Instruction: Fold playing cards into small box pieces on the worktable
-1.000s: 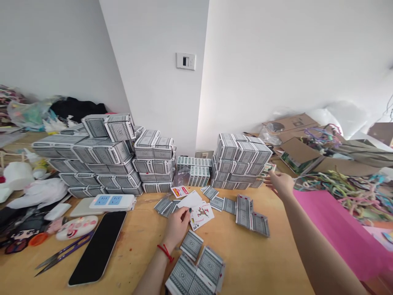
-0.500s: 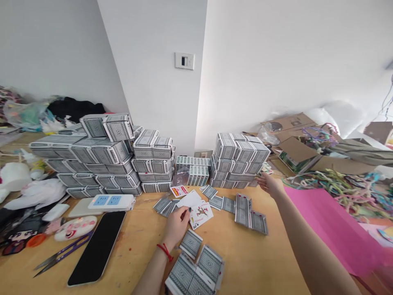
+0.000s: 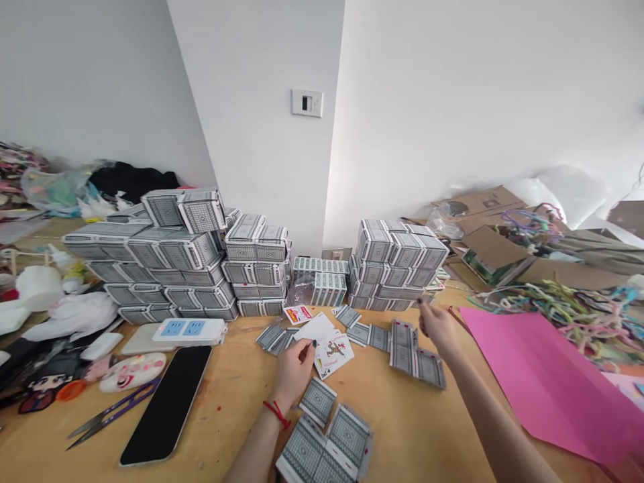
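Note:
My left hand (image 3: 296, 369), with a red string at the wrist, rests low over the table with its fingers curled closed. Its fingertips meet the left edge of a face-up joker card (image 3: 336, 353); whether they grip anything is hidden. My right hand (image 3: 437, 327) is above the table in front of the right-hand stack of folded-card blocks (image 3: 397, 261), fingers bent together, and I cannot make out anything in them. Just below it stand joined folded cards (image 3: 406, 355). Closer to me lie a single folded card piece (image 3: 318, 400) and a larger joined group (image 3: 322, 446).
Tall card-block stacks (image 3: 171, 261) line the back left. Card boxes (image 3: 329, 288) stand at the wall. On the left are a phone (image 3: 168, 402), scissors (image 3: 108, 412) and a power strip (image 3: 194, 331). Pink paper (image 3: 533, 376) and tangled yarn (image 3: 573, 305) lie right.
My right hand has drawn back toward me from beside the right stack, its fingers now more bent. My left hand stays by the joker card. The whole view has shifted slightly.

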Demonstrator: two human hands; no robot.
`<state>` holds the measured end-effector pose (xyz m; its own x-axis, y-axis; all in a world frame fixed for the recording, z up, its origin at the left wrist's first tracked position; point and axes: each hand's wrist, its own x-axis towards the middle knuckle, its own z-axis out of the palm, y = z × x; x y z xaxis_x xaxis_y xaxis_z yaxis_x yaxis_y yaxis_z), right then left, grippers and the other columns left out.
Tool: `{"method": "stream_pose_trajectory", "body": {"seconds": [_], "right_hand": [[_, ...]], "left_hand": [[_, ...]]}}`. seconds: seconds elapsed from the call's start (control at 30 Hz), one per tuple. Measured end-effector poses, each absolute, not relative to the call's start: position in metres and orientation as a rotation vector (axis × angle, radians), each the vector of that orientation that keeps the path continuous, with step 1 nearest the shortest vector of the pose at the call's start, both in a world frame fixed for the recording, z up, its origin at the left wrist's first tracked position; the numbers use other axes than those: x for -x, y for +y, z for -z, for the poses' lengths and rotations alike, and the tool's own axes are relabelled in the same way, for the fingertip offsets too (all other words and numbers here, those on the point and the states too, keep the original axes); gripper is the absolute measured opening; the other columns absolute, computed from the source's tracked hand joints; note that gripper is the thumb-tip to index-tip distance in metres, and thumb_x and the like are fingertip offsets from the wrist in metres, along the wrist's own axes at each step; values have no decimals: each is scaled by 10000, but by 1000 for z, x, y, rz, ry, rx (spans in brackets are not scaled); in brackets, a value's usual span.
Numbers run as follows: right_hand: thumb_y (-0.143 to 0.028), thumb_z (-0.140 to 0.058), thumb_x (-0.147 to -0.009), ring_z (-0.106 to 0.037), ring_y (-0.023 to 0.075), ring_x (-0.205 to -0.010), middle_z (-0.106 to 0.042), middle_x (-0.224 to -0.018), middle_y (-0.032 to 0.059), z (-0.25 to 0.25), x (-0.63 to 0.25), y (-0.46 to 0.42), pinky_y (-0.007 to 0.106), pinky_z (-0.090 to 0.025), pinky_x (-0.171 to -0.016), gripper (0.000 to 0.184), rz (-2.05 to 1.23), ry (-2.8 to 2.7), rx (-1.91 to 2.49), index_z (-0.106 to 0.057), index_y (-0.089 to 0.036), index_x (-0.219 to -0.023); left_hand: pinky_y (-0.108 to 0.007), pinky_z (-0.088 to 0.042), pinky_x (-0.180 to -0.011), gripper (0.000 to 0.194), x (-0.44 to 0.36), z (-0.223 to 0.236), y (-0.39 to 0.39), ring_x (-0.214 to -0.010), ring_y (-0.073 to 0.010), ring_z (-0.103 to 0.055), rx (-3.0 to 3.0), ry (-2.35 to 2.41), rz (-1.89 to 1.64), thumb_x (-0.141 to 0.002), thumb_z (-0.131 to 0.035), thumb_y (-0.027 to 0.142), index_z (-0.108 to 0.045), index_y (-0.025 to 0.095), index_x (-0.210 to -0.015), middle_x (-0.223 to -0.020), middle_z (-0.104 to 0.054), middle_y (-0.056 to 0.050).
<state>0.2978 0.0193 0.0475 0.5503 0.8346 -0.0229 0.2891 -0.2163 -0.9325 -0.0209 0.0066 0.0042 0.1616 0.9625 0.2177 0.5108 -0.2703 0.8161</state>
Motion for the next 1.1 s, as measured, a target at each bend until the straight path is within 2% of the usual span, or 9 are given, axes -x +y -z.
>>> {"method": "stream_pose_trajectory", "body": {"seconds": [0.13, 0.23, 0.3, 0.43, 0.6, 0.67, 0.77, 0.93, 1.1], "right_hand": [[-373, -598, -631, -468, 108, -416, -507, -420, -46, -38, -232, 6, 212, -354, -425, 259, -783, -1250, 1668, -507, -186, -476], [-278, -523, -712, -550, 131, -607, -631, -711, 0, -39, -185, 9, 243, -426, -589, 120, -673, -1779, 1458, -599, -207, -652], [-235, -494, -734, -572, 141, -741, -600, -993, 37, -42, -159, 16, 260, -441, -660, 125, -625, -1933, 1386, -616, -214, -728], [-204, -565, -686, -471, 209, -1028, -539, -1133, 52, -42, -118, 31, 332, -390, -834, 235, -417, -2144, 1378, -602, -230, -917], [-196, -559, -701, -449, 256, -1002, -573, -1094, 105, -36, -83, 49, 368, -375, -837, 306, -263, -2172, 1443, -577, -166, -1005], [-153, -491, -745, -474, 242, -944, -622, -1005, 91, -35, -78, 55, 357, -383, -813, 230, -268, -2151, 1435, -613, -185, -938], [-128, -456, -765, -508, 209, -851, -666, -892, 45, -35, -84, 59, 311, -403, -764, 227, -295, -2087, 1408, -645, -227, -842], [-252, -462, -784, -552, 164, -680, -666, -776, 23, -29, -124, 45, 265, -436, -655, 178, -314, -1777, 1453, -636, -218, -808], [-346, -381, -804, -542, 155, -496, -609, -573, 25, -4, -155, 20, 257, -437, -486, 281, -338, -1409, 1516, -587, -161, -755]], "left_hand": [[-252, -422, -564, 219, 26, -3, 9, -605, -152, -540, -1738, 1493, -1212, -760, -437, 322, -598, 174, -768, -674, -615, -26], [-253, -430, -554, 195, 30, -1, 12, -584, -150, -535, -1600, 1527, -1321, -740, -462, 319, -591, 173, -728, -641, -603, -15], [-258, -439, -565, 191, 32, -1, 14, -597, -153, -545, -1564, 1529, -1350, -737, -463, 314, -590, 173, -722, -653, -608, -18], [-260, -450, -573, 187, 36, 0, 18, -617, -160, -563, -1512, 1534, -1402, -722, -476, 313, -592, 167, -703, -662, -620, -25], [-246, -447, -545, 207, 38, 0, 22, -595, -154, -553, -1435, 1528, -1452, -729, -464, 321, -593, 160, -712, -649, -614, -23], [-243, -442, -537, 211, 38, 0, 24, -583, -151, -545, -1410, 1526, -1461, -728, -465, 323, -593, 157, -707, -631, -604, -21], [-233, -426, -508, 223, 39, 1, 25, -561, -149, -538, -1380, 1518, -1468, -722, -473, 337, -596, 156, -683, -598, -592, -15], [-208, -394, -471, 245, 38, -3, 23, -532, -128, -520, -1334, 1487, -1483, -733, -471, 361, -590, 159, -661, -581, -573, -1], [-196, -353, -415, 302, 40, -6, 16, -468, -103, -463, -1212, 1535, -1613, -784, -390, 393, -567, 151, -820, -568, -506, 23]]}}
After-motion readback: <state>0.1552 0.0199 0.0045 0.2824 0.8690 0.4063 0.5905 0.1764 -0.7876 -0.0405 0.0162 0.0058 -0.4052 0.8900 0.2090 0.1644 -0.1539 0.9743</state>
